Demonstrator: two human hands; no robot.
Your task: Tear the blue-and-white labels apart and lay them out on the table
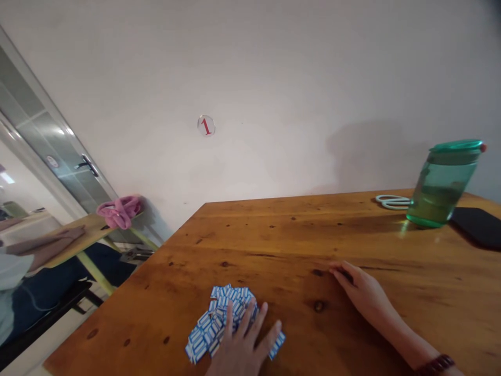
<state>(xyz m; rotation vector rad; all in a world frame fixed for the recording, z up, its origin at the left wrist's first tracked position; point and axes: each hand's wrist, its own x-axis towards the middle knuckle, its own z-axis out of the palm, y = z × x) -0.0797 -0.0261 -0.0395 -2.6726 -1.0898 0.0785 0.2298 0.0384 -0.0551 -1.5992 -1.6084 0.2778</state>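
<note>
A heap of small flat white rectangular pieces with blue edges lies on the wooden table near its front. Over the heap's right side my left hand is spread palm down, its fingers apart. More of the same pieces stick out beside its thumb; the ones under the palm are hidden. To the right, my right hand rests on the tabletop with fingers curled and thumb and fingertips drawn together. Whatever is between those fingertips, if anything, does not show. A dark red beaded bracelet circles the right wrist.
At the back right stand a green drinking bottle, a coiled white cable and a black flat device. A pale wall rises behind the table. Leftward, a person's arm rests on another table holding a pink cloth item.
</note>
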